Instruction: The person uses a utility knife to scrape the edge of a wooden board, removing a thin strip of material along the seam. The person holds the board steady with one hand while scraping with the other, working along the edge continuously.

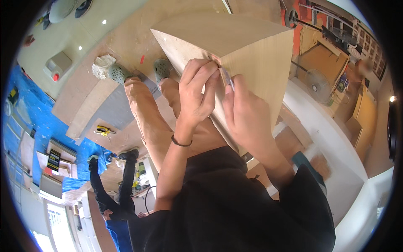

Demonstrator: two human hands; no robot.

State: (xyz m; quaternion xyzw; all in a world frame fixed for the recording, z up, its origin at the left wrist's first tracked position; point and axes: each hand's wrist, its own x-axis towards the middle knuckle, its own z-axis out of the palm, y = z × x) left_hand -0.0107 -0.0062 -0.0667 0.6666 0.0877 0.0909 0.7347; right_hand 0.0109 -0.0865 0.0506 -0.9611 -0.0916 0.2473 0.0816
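Note:
A pale wood-grain box or cabinet [258,63] stands in front of me, one corner pointing toward me. At that corner my left hand [196,90] is closed, its thumb and fingers pinched together against the edge. Whatever lies between those fingertips is hidden. My right hand [248,113] grips a slim grey cutter knife [227,78], held between thumb and forefinger. Its tip meets the box edge right beside my left fingertips. A small reddish-brown patch shows on the edge there.
Boards [90,98] cover the floor at left, with yellow-handled pliers [103,130] on them. A crumpled white bag [103,66] and a grey jug [58,65] stand farther off. Another person's dark-trousered legs [126,178] are at lower left. A fan [317,87] stands at right.

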